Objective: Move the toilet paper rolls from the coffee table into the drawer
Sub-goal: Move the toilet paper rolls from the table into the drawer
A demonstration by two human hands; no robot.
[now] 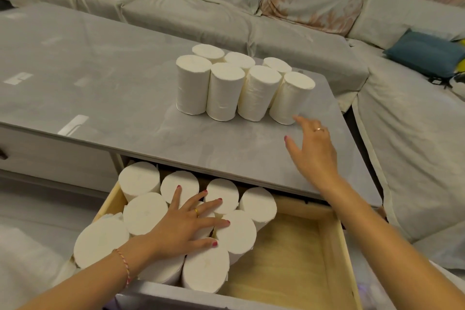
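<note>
Several white toilet paper rolls [241, 83] stand upright in two rows on the grey coffee table [100, 83]. Below the table's front edge the wooden drawer [332, 241] is pulled out, its left half packed with several upright rolls [143, 211]. My left hand [191, 224] lies flat with spread fingers on the tops of the rolls in the drawer, holding none. My right hand [314, 148] hovers open over the table, its fingertips close to the base of the nearest right roll [292, 98].
The drawer's right half shows bare wood bottom [284, 259]. A grey sofa [226, 7] wraps around the back and right of the table, with a blue cushion [425, 53] on its right part. A closed drawer front [50, 153] sits to the left.
</note>
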